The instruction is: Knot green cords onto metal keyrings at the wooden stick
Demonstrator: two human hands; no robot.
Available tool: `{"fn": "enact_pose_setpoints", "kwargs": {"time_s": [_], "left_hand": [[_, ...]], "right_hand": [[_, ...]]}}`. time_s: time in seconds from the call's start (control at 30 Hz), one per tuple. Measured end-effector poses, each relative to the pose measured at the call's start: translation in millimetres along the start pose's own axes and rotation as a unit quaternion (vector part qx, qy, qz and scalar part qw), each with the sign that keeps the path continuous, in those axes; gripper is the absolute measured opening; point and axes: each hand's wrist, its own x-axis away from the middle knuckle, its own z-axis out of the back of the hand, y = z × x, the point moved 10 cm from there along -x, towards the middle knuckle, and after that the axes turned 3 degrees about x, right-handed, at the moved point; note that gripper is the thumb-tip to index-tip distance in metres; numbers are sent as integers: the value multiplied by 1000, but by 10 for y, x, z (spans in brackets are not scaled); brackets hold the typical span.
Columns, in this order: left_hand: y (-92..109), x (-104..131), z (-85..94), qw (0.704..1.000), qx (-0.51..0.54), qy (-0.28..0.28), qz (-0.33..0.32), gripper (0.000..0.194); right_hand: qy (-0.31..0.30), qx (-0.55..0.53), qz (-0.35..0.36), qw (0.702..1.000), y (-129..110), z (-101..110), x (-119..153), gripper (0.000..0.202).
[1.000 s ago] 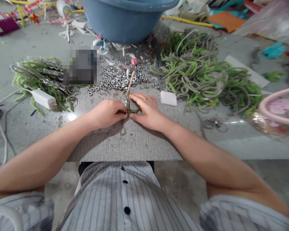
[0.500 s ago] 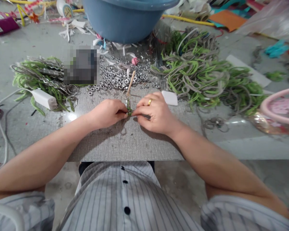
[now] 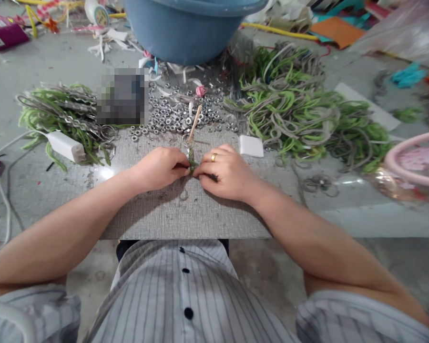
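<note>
A short green and grey braided cord (image 3: 191, 156) lies upright between my hands, its far end at a metal ring (image 3: 186, 138) by a thin wooden stick (image 3: 195, 123) standing at the table. My left hand (image 3: 164, 166) pinches the cord from the left with thumb and forefinger. From the right, my right hand (image 3: 225, 170), with a gold ring on one finger, is closed on the cord's near end. The fingertips of both hands nearly meet and hide part of the braid. Beyond the stick lie many loose metal nuts (image 3: 164, 112).
A blue basin (image 3: 186, 33) stands at the back. Green and grey cords (image 3: 293, 105) are heaped at right; finished-looking braids with metal rings (image 3: 64, 109) lie at left beside a white power adapter (image 3: 66, 146). A white block (image 3: 251, 146) sits near my right hand.
My right hand has shifted slightly left and down, its fingers drawn closer together at the cord. The left hand stays where it was.
</note>
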Motion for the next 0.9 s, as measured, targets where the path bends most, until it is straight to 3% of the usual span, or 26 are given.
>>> {"fn": "enact_pose_setpoints", "kwargs": {"time_s": [0.23,0.4,0.6,0.7,0.83,0.9], "left_hand": [[-19,-2,-13,1000,9,-11,19,16],[-14,1,-6,1000,4,-5,13,14],[1,12,-14,1000,-13,-5,7,13],[25,36,-22,1000,-23,-2,18,15],[47,80,-40,995,-66,16,66,27],[59,91,-61,991,-101,23,90,33]], "right_hand": [[-41,-55,55,996,-36,-20,20,23],[-102,-85,93,987,-109,-59,54,26],[-141,-141,106,974,-185,-61,91,29],[-96,-151,98,979,-153,-2,69,24],[56,-138,4,989,130,178,27,21],[100,-122,-27,987,238,200,34,21]]}}
